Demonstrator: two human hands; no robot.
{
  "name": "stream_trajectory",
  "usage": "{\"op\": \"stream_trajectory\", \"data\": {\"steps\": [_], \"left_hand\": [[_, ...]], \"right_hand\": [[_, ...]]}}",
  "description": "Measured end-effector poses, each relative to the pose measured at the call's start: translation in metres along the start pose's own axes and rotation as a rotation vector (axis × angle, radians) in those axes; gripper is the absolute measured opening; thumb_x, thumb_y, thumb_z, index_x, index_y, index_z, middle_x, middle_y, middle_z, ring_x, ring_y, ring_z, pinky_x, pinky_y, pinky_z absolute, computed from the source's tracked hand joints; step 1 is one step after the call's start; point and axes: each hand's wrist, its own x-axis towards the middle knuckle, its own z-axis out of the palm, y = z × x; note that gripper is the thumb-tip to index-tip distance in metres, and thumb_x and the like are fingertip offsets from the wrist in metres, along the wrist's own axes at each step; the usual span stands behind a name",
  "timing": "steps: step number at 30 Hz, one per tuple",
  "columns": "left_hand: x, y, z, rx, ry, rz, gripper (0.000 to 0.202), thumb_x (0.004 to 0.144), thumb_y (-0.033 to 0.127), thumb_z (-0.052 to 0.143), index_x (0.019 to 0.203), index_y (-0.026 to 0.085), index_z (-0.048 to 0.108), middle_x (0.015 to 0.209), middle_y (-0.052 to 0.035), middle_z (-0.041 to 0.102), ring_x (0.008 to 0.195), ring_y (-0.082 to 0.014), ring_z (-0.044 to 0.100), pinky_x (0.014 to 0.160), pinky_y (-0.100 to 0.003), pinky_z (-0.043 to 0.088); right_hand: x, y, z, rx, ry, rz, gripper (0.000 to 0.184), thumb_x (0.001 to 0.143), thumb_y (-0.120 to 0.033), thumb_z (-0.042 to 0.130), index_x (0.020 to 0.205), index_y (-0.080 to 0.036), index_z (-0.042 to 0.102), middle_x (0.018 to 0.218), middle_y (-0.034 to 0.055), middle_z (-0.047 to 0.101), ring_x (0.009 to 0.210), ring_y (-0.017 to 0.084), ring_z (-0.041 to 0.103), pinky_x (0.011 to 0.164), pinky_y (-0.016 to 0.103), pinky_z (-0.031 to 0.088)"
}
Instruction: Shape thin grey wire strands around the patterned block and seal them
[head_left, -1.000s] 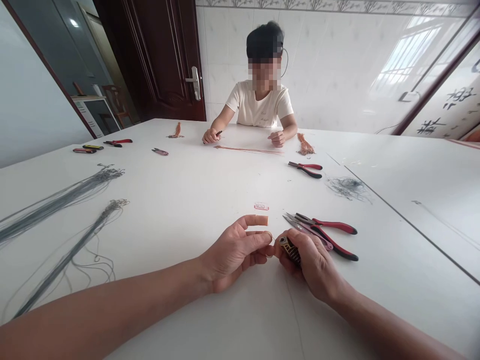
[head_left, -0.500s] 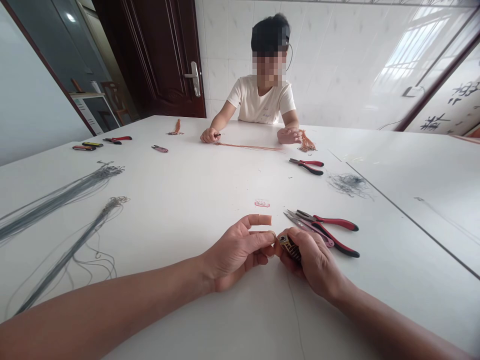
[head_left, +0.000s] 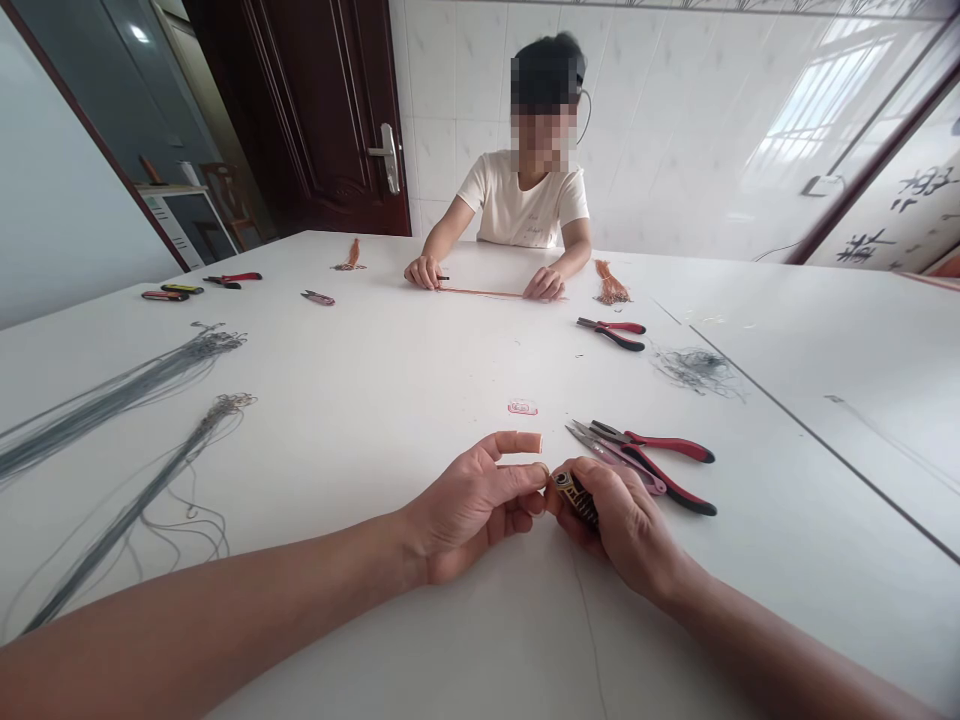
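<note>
My left hand (head_left: pixel 480 503) rests on the white table (head_left: pixel 390 400), thumb and middle fingers pinched together on something too small to make out, while its forefinger sticks out with a rubber finger cot on the tip. My right hand (head_left: pixel 626 525) is wrapped round a small dark tool with gold bands (head_left: pixel 576 494), whose tip meets the left hand's pinch. A thin wire (head_left: pixel 589 620) trails from the hands toward me across the table.
Red-handled pliers (head_left: pixel 660 462) and pink snips (head_left: pixel 615 458) lie just beyond my right hand, a small pink clip (head_left: pixel 523 407) ahead. Grey wire bundles (head_left: pixel 142 380) stretch at left, a wire tangle (head_left: pixel 694 368) at right. A person (head_left: pixel 525 200) sits opposite with orange cord (head_left: pixel 480 292); more pliers (head_left: pixel 613 333) nearby.
My hands have barely moved and keep the same grip. The person opposite has brought a hand back from the orange tassel to the stretched cord.
</note>
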Motion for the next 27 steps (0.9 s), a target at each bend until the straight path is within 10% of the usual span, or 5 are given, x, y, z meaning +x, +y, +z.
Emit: {"op": "stream_trajectory", "data": {"steps": [27], "left_hand": [[0.0, -0.0016, -0.0014, -0.036, 0.018, -0.013, 0.029, 0.074, 0.021, 0.062, 0.099, 0.025, 0.049, 0.075, 0.0033, 0.049, 0.068, -0.0057, 0.048, 0.067, -0.022, 0.034]], "right_hand": [[-0.001, 0.0025, 0.0021, 0.014, 0.011, -0.011, 0.043, 0.089, -0.036, 0.025, 0.056, -0.017, 0.044, 0.046, -0.0037, 0.041, 0.044, 0.008, 0.033, 0.044, 0.022, 0.028]]}}
